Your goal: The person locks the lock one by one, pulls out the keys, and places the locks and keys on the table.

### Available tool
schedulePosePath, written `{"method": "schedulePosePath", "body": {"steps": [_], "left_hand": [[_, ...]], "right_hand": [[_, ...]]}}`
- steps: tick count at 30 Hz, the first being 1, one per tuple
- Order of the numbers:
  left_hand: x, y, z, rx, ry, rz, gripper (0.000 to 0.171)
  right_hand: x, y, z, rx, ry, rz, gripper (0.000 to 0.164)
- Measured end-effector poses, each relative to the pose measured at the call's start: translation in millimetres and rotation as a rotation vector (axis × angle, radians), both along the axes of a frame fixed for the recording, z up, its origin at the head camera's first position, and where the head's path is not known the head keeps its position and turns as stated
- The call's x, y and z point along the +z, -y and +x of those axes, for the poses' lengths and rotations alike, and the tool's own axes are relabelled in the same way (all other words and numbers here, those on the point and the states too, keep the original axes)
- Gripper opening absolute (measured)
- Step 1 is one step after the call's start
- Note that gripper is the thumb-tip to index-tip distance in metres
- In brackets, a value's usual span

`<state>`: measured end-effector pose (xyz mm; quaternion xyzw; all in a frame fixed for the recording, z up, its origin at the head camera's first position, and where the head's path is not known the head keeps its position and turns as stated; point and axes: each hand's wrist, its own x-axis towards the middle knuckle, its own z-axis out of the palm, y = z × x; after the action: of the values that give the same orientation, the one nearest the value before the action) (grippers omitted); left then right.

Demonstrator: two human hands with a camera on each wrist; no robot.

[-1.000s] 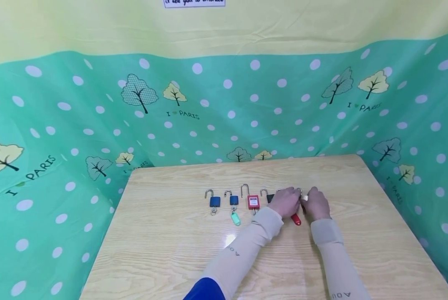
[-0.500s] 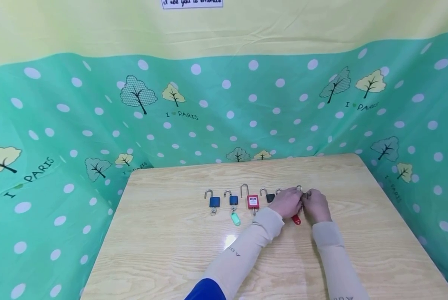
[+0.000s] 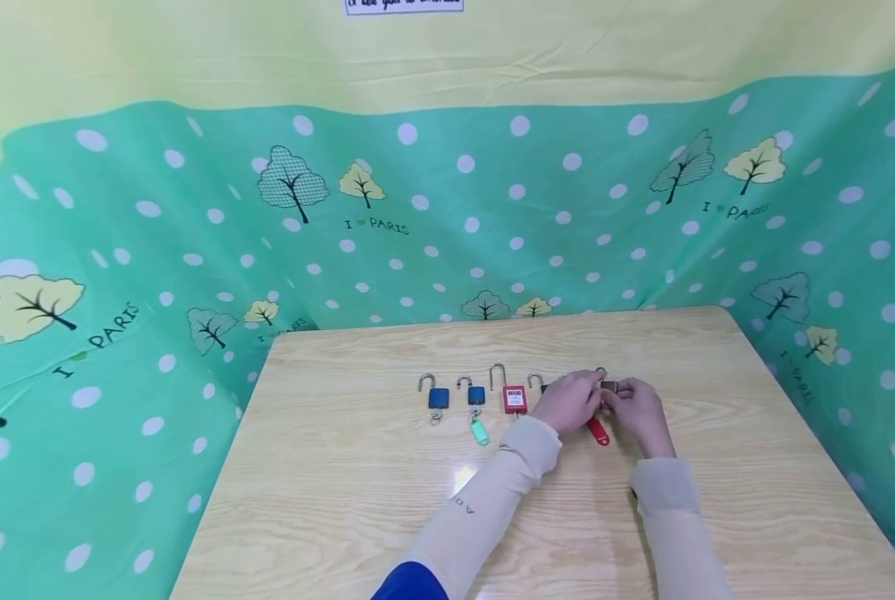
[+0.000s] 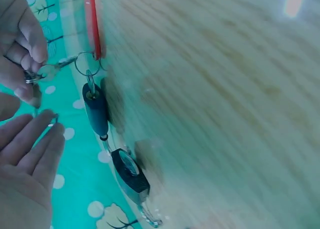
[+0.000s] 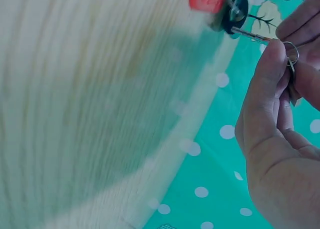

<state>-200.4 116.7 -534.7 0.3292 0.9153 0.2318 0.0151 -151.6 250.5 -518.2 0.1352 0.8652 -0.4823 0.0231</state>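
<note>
My left hand (image 3: pixel 570 402) and right hand (image 3: pixel 640 410) meet over a small brownish padlock (image 3: pixel 608 387) at the right end of a row of padlocks. The left fingers (image 4: pixel 42 144) reach around it, partly straight in the left wrist view; most of its body is hidden. My right thumb and fingers pinch a key (image 5: pixel 252 35), with a metal ring (image 5: pixel 291 52) beside the thumb. Whether this key is in the lock, I cannot tell. Just left lies a dark padlock (image 4: pixel 95 109) with a key ring (image 4: pixel 87 64) and red tag (image 3: pixel 597 431).
Leftward along the wooden table (image 3: pixel 342 483) are a red padlock (image 3: pixel 514 400) and two blue ones (image 3: pixel 438 398), their shackles raised. A green tag (image 3: pixel 480 432) hangs from one blue lock. Another black padlock (image 4: pixel 131 175) is partly behind my left hand. Patterned cloth (image 3: pixel 417 200) surrounds the table.
My right hand has turned, and a pale spot at its fingertips is gone. The brownish lock body now shows between the hands. The left hand stays nearly in place; the head view shifts slightly.
</note>
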Motion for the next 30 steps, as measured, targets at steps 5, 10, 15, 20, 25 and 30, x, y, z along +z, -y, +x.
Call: {"method": "schedulePosePath", "body": {"steps": [5, 10, 15, 20, 25, 30], "left_hand": [[1.7, 9.0, 2.3, 0.092, 0.105, 0.207, 0.041], [4.8, 15.4, 2.0, 0.209, 0.326, 0.568, 0.042], [7.8, 24.9, 1.4, 0.268, 0.390, 0.698, 0.033], [9.5, 33.1, 5.1, 0.285, 0.462, 0.725, 0.029], [12.0, 36.5, 9.3, 0.285, 0.507, 0.735, 0.027], [11.8, 37.0, 12.4, 0.288, 0.552, 0.765, 0.028]], "right_hand": [[2.8, 8.0, 6.1, 0.010, -0.022, -0.058, 0.033], [4.5, 18.2, 10.9, 0.028, -0.071, -0.098, 0.030], [6.9, 28.2, 15.0, 0.045, -0.093, -0.116, 0.031], [6.5, 33.9, 18.8, 0.054, -0.108, -0.109, 0.029], [4.9, 40.5, 22.7, 0.047, -0.143, -0.098, 0.030], [-0.7, 46.1, 24.5, 0.051, -0.224, -0.011, 0.030]]}}
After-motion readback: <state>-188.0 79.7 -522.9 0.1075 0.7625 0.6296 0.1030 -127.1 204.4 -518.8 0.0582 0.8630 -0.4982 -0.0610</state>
